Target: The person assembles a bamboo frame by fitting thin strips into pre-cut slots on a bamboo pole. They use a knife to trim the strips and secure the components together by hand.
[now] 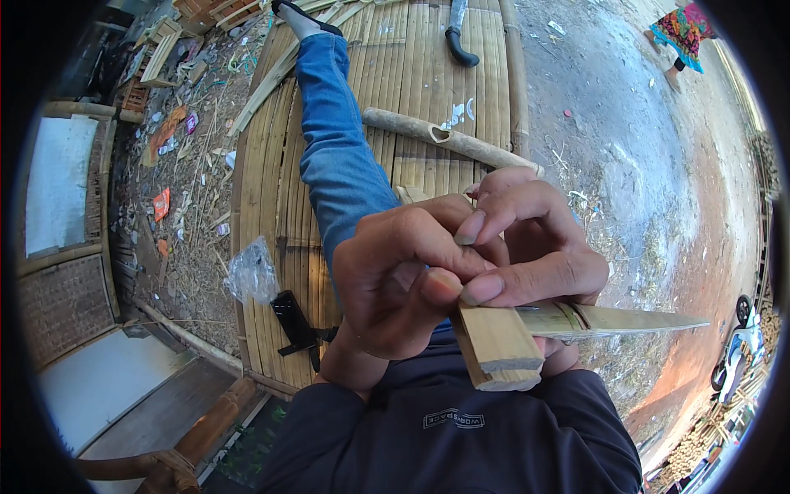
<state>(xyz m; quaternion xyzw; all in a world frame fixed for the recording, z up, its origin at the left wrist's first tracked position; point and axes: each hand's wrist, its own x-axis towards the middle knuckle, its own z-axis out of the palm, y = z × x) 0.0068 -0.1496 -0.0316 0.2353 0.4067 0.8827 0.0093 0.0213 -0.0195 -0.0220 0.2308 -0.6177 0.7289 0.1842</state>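
Note:
My left hand [403, 280] is closed, its thumb and fingertips pinched together at the upper end of two stacked bamboo strips [498, 346]. From the right, my right hand [547, 247] meets it, with its thumb and forefinger pressed at the same spot. The strips' cut ends point toward my chest. A flat, tapering bamboo piece [642, 323] sticks out to the right from under my right hand, with dark bands across it near the fingers. A pale piece end [411, 194] shows just beyond my knuckles. My fingers hide whatever small thing lies between them.
I sit on a bamboo-slat platform [411, 74]. On it lie a hollow bamboo pole [453, 142], a tool with a dark curved handle [461, 51], a crumpled clear plastic bag [253, 272] and a black device [292, 319]. A person [681, 39] and a motorbike [739, 350] are at right.

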